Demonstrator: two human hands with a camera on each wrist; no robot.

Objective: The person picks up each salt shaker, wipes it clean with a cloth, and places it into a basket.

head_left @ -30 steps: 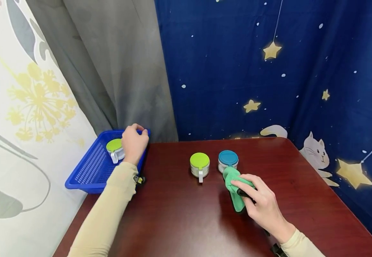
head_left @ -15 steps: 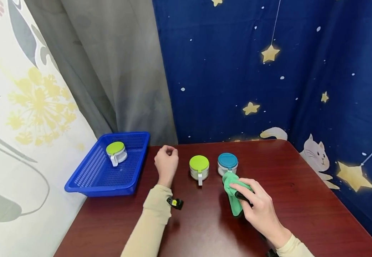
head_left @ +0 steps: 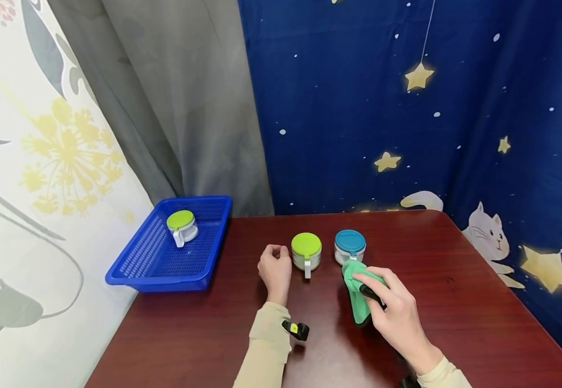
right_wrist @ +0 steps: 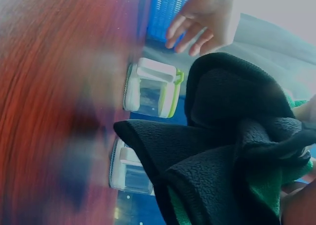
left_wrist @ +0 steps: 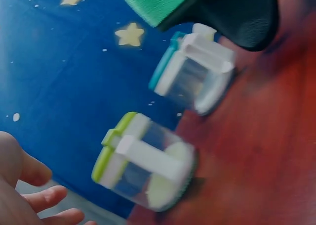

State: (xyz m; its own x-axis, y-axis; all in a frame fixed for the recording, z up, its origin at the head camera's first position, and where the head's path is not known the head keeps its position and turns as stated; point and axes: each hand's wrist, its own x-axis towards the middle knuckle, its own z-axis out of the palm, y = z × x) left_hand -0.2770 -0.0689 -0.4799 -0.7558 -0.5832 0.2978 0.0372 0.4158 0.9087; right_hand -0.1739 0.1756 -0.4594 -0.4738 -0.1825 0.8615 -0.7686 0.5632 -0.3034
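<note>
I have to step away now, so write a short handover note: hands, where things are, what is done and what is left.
Left hand: holds nothing, fingers loosely curled, beside the green-lidded jar on the table.
Right hand: grips the green and black cloth against the blue-lidded jar.
Done: one green-lidded jar lies in the blue basket.
Left: the two jars on the table, likely bound for the basket.

A blue basket [head_left: 135, 269] sits at the desk's [head_left: 455, 323] far left, holding a green-lidded jar [head_left: 182, 227]; starry blue curtain [head_left: 407, 134] hangs behind.
</note>
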